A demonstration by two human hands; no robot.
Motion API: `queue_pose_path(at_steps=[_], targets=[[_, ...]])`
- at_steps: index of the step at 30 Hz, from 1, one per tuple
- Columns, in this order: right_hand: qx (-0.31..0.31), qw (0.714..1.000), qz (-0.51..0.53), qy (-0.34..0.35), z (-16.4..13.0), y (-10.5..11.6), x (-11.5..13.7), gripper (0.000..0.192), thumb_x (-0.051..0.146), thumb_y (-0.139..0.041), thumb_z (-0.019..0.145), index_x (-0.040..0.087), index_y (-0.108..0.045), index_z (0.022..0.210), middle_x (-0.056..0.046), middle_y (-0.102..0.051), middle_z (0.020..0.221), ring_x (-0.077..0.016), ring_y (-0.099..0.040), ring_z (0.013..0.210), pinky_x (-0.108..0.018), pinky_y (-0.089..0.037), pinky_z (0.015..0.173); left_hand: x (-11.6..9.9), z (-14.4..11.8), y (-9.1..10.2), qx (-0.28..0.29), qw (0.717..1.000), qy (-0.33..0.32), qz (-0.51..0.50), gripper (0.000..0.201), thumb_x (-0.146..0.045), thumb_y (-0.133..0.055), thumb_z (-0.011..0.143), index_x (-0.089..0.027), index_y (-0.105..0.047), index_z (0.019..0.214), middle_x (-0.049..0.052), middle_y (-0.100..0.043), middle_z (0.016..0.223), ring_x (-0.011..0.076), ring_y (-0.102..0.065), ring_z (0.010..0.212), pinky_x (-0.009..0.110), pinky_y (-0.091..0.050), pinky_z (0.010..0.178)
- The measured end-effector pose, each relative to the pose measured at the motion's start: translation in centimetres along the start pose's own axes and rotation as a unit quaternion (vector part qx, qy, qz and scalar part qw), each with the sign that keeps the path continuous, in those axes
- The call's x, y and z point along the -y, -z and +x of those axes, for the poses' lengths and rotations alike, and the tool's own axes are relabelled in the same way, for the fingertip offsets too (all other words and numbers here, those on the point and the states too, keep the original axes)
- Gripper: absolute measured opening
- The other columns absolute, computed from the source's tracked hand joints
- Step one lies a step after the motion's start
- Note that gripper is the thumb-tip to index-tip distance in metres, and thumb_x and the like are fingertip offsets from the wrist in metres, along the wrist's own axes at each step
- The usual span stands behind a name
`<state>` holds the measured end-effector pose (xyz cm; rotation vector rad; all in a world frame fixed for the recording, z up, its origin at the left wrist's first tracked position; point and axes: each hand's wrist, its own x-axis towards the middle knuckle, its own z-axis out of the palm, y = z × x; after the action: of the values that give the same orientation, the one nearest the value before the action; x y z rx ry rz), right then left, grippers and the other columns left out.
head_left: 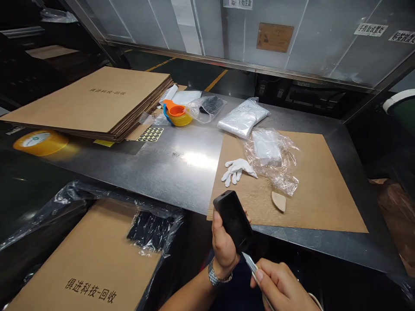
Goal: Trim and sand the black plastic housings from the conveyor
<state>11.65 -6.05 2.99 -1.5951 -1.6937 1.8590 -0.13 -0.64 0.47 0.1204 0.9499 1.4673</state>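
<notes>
My left hand (223,248) is wrapped around a long black plastic housing (234,219), tilted in front of the table's near edge. The housing has a hollow inner face and a small hole at its upper end. In my right hand (281,283) is a utility knife (251,264), its blade pointing up and left. The blade tip is at the lower end of the housing; whether it touches cannot be made out. Beyond my hands, a white glove (238,169) and a small beige pad (279,202) lie on a flat cardboard sheet (320,185).
Crumpled clear plastic bags (270,151) and a white packet (244,116) lie farther back. Left of them are tape rolls (181,117), a sticker sheet (151,134) and stacked cardboard (106,95). An amber tape roll (40,142) sits at the left edge. A plastic-lined carton (106,259) stands lower left.
</notes>
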Motion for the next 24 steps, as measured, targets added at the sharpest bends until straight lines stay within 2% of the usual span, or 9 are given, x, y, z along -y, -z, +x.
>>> queue_pose_path(at_steps=[2, 4, 5, 7, 10, 11, 12, 18, 24], targets=[[-0.021, 0.999, -0.019, 0.016, -0.2, -0.1, -0.4, 0.049, 0.054, -0.024, 0.091, 0.017, -0.055, 0.08, 0.008, -0.035, 0.037, -0.0082, -0.041, 0.035, -0.017, -0.028, 0.038, 0.0, 0.0, -0.1, 0.0, 0.999, -0.03, -0.028, 0.044, -0.055, -0.044, 0.079, -0.016, -0.063, 0.083, 0.004, -0.064, 0.07, 0.0149, -0.057, 0.06, 0.024, -0.046, 0.054], [-0.088, 0.989, -0.101, 0.068, -0.4, -0.2, -0.9, 0.038, 0.042, -0.028, 0.093, 0.018, -0.057, 0.087, 0.007, -0.042, 0.041, -0.0082, -0.043, 0.035, -0.018, -0.028, 0.037, 0.0, 0.0, -0.2, -0.006, 0.997, -0.053, -0.06, 0.04, -0.054, -0.047, 0.078, -0.018, -0.063, 0.085, 0.003, -0.063, 0.072, 0.0149, -0.057, 0.06, 0.024, -0.046, 0.054], [-0.136, 0.97, -0.164, 0.115, -0.5, -0.3, -1.2, 0.032, 0.034, -0.031, 0.094, 0.017, -0.058, 0.092, 0.005, -0.047, 0.045, -0.0084, -0.046, 0.038, -0.019, -0.029, 0.038, -0.1, 0.0, -0.3, -0.008, 0.995, -0.069, -0.074, 0.038, -0.053, -0.048, 0.077, -0.02, -0.063, 0.088, 0.003, -0.063, 0.072, 0.015, -0.057, 0.06, 0.025, -0.046, 0.054], [-0.247, 0.888, -0.306, 0.237, -0.4, -0.6, -1.7, 0.024, 0.021, -0.038, 0.091, 0.013, -0.058, 0.102, 0.003, -0.054, 0.052, -0.0087, -0.049, 0.041, -0.021, -0.032, 0.043, -0.2, -0.1, -0.5, -0.01, 0.99, -0.106, -0.094, 0.036, -0.052, -0.05, 0.076, -0.025, -0.062, 0.096, 0.001, -0.063, 0.072, 0.0148, -0.056, 0.06, 0.025, -0.047, 0.056], [-0.366, 0.729, -0.464, 0.346, -0.1, -1.2, -2.0, 0.024, 0.008, -0.046, 0.085, 0.006, -0.061, 0.104, 0.004, -0.051, 0.047, -0.0082, -0.046, 0.039, -0.025, -0.03, 0.044, -0.3, -0.2, -0.7, -0.014, 0.982, -0.16, -0.102, 0.035, -0.049, -0.05, 0.076, -0.032, -0.058, 0.105, -0.001, -0.062, 0.072, 0.0147, -0.055, 0.062, 0.025, -0.047, 0.059], [-0.384, 0.697, -0.493, 0.352, 0.1, -1.3, -1.9, 0.024, 0.006, -0.047, 0.084, 0.005, -0.062, 0.102, 0.005, -0.047, 0.045, -0.0078, -0.043, 0.037, -0.025, -0.028, 0.043, -0.3, -0.3, -0.7, -0.012, 0.98, -0.174, -0.101, 0.034, -0.048, -0.049, 0.077, -0.033, -0.058, 0.106, -0.001, -0.062, 0.072, 0.0148, -0.055, 0.063, 0.025, -0.046, 0.06], [-0.39, 0.68, -0.513, 0.349, 0.2, -1.5, -1.8, 0.024, 0.005, -0.047, 0.083, 0.005, -0.063, 0.1, 0.005, -0.045, 0.044, -0.0075, -0.042, 0.037, -0.026, -0.027, 0.043, -0.3, -0.3, -0.7, -0.012, 0.977, -0.186, -0.098, 0.033, -0.047, -0.047, 0.077, -0.034, -0.057, 0.106, -0.001, -0.062, 0.073, 0.015, -0.055, 0.064, 0.026, -0.046, 0.06], [-0.383, 0.654, -0.555, 0.343, 0.3, -1.8, -1.2, 0.025, 0.002, -0.047, 0.081, 0.004, -0.065, 0.098, 0.005, -0.043, 0.043, -0.0068, -0.041, 0.037, -0.027, -0.026, 0.043, -0.4, -0.5, -0.8, -0.006, 0.971, -0.228, -0.072, 0.031, -0.05, -0.047, 0.077, -0.037, -0.057, 0.104, -0.001, -0.061, 0.072, 0.0163, -0.052, 0.063, 0.028, -0.045, 0.06], [-0.381, 0.663, -0.545, 0.345, 0.3, -1.9, -1.6, 0.025, 0.001, -0.047, 0.08, 0.004, -0.065, 0.097, 0.005, -0.043, 0.043, -0.0068, -0.041, 0.037, -0.027, -0.025, 0.042, -0.5, -0.7, -1.0, -0.005, 0.97, -0.236, -0.062, 0.03, -0.049, -0.046, 0.077, -0.039, -0.058, 0.103, -0.002, -0.061, 0.072, 0.0158, -0.052, 0.062, 0.027, -0.045, 0.059]])
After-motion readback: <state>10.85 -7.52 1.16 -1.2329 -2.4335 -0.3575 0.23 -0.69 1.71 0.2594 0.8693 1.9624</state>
